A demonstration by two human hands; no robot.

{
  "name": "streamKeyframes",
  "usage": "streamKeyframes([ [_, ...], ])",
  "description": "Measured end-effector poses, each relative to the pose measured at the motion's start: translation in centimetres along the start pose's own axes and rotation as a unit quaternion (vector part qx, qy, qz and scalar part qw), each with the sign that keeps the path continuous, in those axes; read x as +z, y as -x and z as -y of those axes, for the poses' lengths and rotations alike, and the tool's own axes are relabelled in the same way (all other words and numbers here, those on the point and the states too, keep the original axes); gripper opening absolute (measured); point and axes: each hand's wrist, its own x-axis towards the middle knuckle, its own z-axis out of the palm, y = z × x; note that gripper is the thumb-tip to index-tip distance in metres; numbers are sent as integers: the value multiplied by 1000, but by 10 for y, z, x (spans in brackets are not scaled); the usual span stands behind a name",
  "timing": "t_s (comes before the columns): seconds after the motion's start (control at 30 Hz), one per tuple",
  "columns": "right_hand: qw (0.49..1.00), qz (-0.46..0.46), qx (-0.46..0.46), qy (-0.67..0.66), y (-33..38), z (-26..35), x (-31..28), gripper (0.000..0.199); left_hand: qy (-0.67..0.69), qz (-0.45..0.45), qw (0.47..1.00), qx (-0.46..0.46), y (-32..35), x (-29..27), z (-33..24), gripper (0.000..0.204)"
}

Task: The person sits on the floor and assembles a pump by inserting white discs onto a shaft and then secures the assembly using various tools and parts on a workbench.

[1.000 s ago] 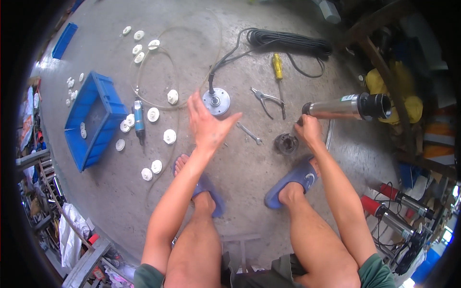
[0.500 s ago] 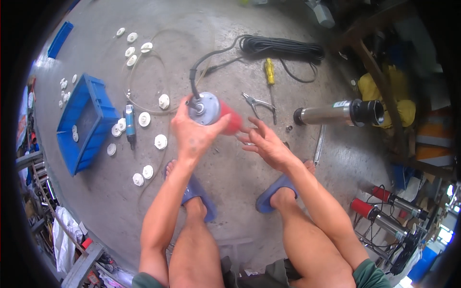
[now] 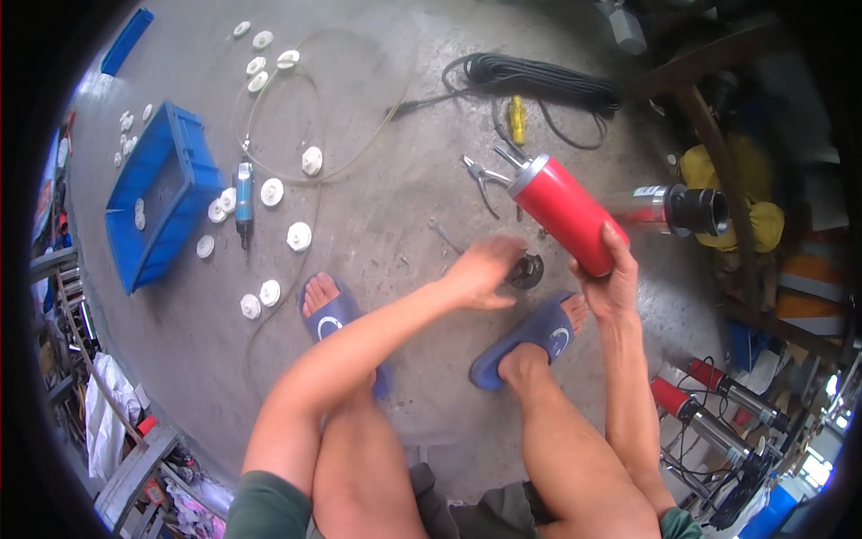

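Observation:
A red cylinder with a grey metal end and protruding studs is tilted in my right hand, whose fingers wrap its lower end. Its studded end points up and to the left. Slightly blurred, my left hand is low over the floor with thumb and fingers apart. Beside its fingertips is a black round part; whether they touch it is hard to tell. Pliers and a yellow-handled screwdriver lie beyond the cylinder. Behind it, partly hidden, lies a steel pump body with a black end.
A coiled black cable lies at the back. To the left are a blue bin, a blue air tool, several white round parts and a thin clear hose. Red-ended pumps stand at right.
The red cylinder has passed from my left hand to my right and moved right, its studded end now turned away. The black cable no longer trails from its top. My left hand has moved right and lower.

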Motion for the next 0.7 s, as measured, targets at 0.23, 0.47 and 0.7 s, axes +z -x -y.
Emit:
streamKeyframes([
  [0.23,958,-31,-137,251,48,22,17,67,-45,-17,967,-249,21,17,-26,73],
  [0.47,875,31,-207,436,71,12,37,69,87,-125,941,-301,82,19,-11,108],
  [0.7,711,153,-338,597,73,9,58,68,-15,-146,961,-234,70,-13,3,112],
])
